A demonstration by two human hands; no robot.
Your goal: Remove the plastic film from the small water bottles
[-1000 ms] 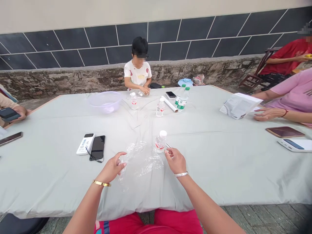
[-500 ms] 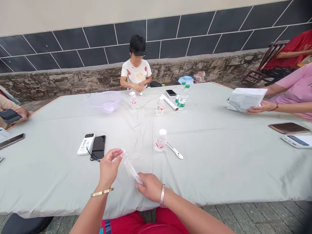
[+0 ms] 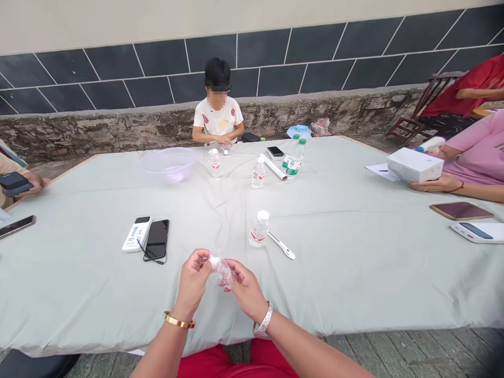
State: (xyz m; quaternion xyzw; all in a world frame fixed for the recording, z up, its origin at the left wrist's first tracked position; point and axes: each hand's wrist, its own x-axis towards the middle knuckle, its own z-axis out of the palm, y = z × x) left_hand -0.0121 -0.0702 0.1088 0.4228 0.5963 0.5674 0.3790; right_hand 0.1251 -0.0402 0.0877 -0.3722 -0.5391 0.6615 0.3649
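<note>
A crumpled piece of clear plastic film [image 3: 222,273] is bunched between my two hands, over the near side of the table. My left hand [image 3: 196,274] pinches its upper left end, where it looks whitish. On the other side, my right hand [image 3: 244,287] grips it with thumb and fingers. Just beyond my hands stands a small clear water bottle [image 3: 258,233] with a white cap, upright. A white utility knife [image 3: 282,245] lies beside the bottle, its far end hidden behind it.
A white power bank [image 3: 137,234] and black phone [image 3: 157,239] lie to the left. Farther off are a purple basin [image 3: 170,164], more bottles [image 3: 258,172] and a paper roll [image 3: 275,168]. A person sits opposite; another at right holds a white box [image 3: 415,164].
My hands have come closer together, and the plastic film between them has gone from stretched to bunched up. The person at right has lowered and turned the white box.
</note>
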